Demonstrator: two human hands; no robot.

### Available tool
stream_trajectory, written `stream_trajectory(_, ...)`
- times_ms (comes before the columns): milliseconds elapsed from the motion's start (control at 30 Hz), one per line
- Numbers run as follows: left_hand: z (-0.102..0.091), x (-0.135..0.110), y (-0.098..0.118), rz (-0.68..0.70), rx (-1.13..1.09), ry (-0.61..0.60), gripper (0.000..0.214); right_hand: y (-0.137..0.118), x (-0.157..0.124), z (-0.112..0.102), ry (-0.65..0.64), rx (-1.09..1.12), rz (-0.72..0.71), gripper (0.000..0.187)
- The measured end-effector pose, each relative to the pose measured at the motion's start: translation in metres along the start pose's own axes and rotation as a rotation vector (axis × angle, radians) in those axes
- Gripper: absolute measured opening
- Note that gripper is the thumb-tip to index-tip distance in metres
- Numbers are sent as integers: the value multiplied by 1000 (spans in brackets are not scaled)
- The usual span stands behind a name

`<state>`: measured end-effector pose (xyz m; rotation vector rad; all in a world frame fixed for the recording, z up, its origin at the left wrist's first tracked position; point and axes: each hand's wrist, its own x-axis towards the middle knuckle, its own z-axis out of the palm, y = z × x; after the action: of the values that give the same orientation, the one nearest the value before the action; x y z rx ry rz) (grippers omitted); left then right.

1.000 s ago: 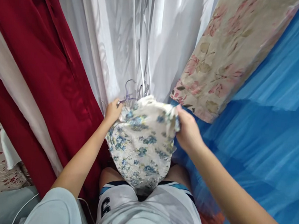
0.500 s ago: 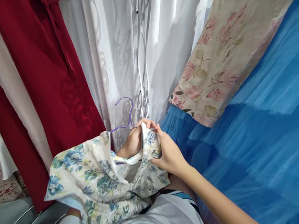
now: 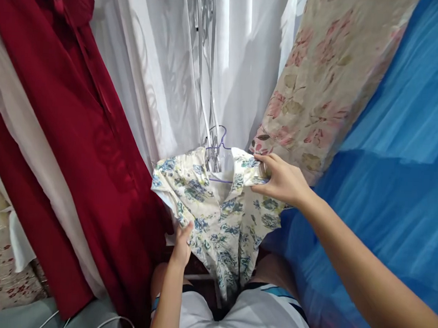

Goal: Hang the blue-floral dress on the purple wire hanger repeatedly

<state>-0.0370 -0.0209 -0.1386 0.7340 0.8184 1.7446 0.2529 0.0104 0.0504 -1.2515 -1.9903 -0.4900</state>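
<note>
- One red garment [image 3: 59, 126] hung at the left.
- The left hand [image 3: 182, 240] pinched the shirt's lower edge.
- One floral shirt [image 3: 219, 218] was held up in the middle, before a white curtain [image 3: 165, 73]. It already sat on one purple hanger [image 3: 220, 139], whose hook seemingly caught no rail yet.
- The right hand [image 3: 282, 179] gripped the shirt's shoulder.
- One blue tulle [image 3: 387, 168] filled the right.

Closed left grip [image 3: 183, 241] low (right grip [image 3: 281, 180] higher)
</note>
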Motion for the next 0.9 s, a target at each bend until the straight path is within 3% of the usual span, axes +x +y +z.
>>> stream_trajectory(133, -19, -12, -42, 8, 82, 98, 61, 1, -19, -4, -14, 126, -218, 89)
stream_trajectory(233, -25, -19, -58, -3, 93, 151, 52, -10, -51, 6, 60, 231, -233, 82)
stream_trajectory(300, -27, -24, -64, -21, 85, 213, 47, -31, -80, 26, 173, 398, -112, 66)
stream_trajectory(400, -27, -34, -68, -18, 94, 285, 45, -77, -125, 72, 297, 783, 302, 24)
stream_trajectory(467, -25, -41, -68, -19, 91, 288, 44, -105, -144, 103, 151, 988, 562, 23)
stream_trajectory(533, -23, -48, -64, -42, 61, 253, 44, -121, -150, 124, -131, 1084, 573, 33)
stream_trajectory(600, -20, -54, -57, -62, 37, 203, 45, -125, -144, 133, -295, 1085, 516, 41)
stream_trajectory(700, -16, -64, -46, -56, 57, 185, 45, -122, -136, 131, -303, 1094, 502, 44)
stream_trajectory(900, -13, -78, -44, -27, 118, 209, 42, -118, -152, 132, -276, 1426, 559, 30)
